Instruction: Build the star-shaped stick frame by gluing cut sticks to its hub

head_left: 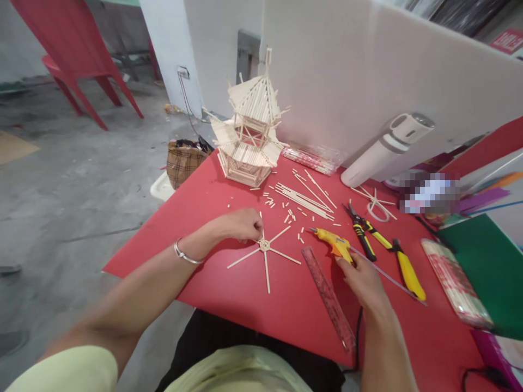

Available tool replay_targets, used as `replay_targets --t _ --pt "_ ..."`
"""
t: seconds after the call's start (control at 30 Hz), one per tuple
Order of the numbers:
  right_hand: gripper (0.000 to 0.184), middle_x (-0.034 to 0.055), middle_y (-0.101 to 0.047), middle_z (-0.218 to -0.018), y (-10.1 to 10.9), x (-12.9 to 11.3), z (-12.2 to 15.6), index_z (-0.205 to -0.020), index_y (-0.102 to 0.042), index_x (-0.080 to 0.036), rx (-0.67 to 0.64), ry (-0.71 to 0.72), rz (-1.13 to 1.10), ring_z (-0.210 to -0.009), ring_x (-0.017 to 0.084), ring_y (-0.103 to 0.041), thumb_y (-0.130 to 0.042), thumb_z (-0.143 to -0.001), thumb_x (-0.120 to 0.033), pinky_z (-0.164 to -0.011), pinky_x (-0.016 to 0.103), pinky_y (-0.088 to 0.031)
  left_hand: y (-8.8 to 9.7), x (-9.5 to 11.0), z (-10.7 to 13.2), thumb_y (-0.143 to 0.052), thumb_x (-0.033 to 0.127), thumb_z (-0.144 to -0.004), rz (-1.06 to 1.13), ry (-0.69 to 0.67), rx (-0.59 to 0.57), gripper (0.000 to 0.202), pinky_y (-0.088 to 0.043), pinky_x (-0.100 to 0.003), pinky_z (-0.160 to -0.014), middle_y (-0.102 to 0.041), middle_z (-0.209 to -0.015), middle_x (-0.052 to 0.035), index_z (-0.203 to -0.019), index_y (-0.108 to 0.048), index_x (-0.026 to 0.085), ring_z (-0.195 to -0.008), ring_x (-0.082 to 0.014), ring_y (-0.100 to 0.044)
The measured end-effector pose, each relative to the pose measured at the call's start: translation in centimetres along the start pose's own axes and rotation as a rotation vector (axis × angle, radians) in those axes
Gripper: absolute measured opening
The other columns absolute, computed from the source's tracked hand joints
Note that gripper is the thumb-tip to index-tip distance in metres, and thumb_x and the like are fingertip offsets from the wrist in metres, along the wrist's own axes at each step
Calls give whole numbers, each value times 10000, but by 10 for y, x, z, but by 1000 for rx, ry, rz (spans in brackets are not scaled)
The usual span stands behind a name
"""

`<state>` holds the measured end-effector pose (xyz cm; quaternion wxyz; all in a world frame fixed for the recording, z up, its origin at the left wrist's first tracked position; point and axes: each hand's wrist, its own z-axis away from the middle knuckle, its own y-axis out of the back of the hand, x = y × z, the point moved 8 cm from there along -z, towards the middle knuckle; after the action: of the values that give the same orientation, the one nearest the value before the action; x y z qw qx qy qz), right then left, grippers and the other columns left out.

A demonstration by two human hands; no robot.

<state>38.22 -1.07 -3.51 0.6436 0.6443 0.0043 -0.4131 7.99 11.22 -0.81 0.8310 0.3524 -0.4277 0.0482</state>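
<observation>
My left hand (245,224), a bracelet at its wrist, is closed with fingertips pinched at the upper left of a star-shaped frame of thin wooden sticks (265,246). What the fingers pinch is hidden. The frame lies flat on the red table, its arms spreading from a small ringed hub. In my right hand (362,272) is a yellow hot glue gun (333,242), its nozzle pointing left toward the frame, a clear glue stick trailing from its back. Short cut stick pieces (290,213) lie scattered beyond the frame. A red ruler (328,299) rests between frame and right arm.
A tiered stick pagoda (253,130) stands at the table's back corner. Longer sticks (304,200), cutting pliers (362,231), a white tumbler (386,149) and packed sticks (455,283) lie around the right side. A black cord (358,337) hangs over the front edge.
</observation>
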Motion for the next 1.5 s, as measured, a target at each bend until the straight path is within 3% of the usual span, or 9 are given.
replay_targets --t 0.1,0.17,0.27,0.37,0.5,0.63,0.97,1.5 --pt "435 38 -662 -878 9 -1 8 -1064 -579 -211 109 -3 -351 -733 207 -643 -595 -742 -503 -646 318 -505 0 -1 0 -569 220 -621 0 0 -5 89 -348 -245 -464 -556 -476 -3 -588 -635 170 -467 -138 -511" --pt "441 20 -649 -864 16 -15 18 -1078 -560 -211 134 55 -421 -718 185 -632 -607 -752 -503 -680 311 -502 -1 -1 0 -569 223 -624 2 -7 -8 92 -358 -244 -464 -558 -475 -7 -583 -629 167 -465 -140 -516" --pt "376 -6 -611 -743 20 -51 36 -999 -584 -209 60 176 -253 -656 172 -582 -600 -772 -508 -648 292 -464 -2 -2 -2 -573 232 -634 3 -11 -14 111 -364 -237 -458 -577 -490 -14 -621 -657 161 -473 -143 -537" --pt "428 13 -625 -761 16 -84 53 -1061 -568 -206 26 275 -96 -667 187 -575 -547 -808 -549 -625 289 -432 -2 -3 -2 -568 233 -642 -6 -13 -19 134 -367 -230 -454 -590 -502 -17 -652 -678 157 -477 -142 -548" --pt "605 96 -675 -858 9 -112 67 -1140 -593 -166 282 311 319 -749 244 -602 -558 -785 -655 -620 307 -368 -2 -3 -2 -563 230 -643 -26 -23 -15 139 -376 -230 -456 -582 -494 -15 -645 -680 156 -481 -145 -551" --pt "457 88 -691 -901 -6 -134 73 -1107 -629 -173 400 467 461 -732 203 -599 -533 -848 -538 -590 282 -309 -2 -3 -3 -576 243 -646 -24 -39 -10 141 -373 -234 -447 -588 -492 -18 -650 -687 157 -475 -150 -548" --pt "320 15 -649 -788 -14 -149 73 -1031 -646 -175 496 676 548 -626 136 -535 -551 -845 -417 -546 257 -271 -4 -5 -4 -577 227 -645 -38 -2 -27 168 -390 -231 -478 -606 -503 -21 -699 -716 151 -484 -143 -547" --pt "278 1 -671 -817 -15 -152 75 -1022 -648 -172 539 708 561 -621 123 -550 -587 -807 -338 -541 250 -296 -4 -7 -6 -571 227 -639 -44 -19 -21 155 -369 -231 -458 -593 -487 -16 -681 -702 155 -471 -145 -541"
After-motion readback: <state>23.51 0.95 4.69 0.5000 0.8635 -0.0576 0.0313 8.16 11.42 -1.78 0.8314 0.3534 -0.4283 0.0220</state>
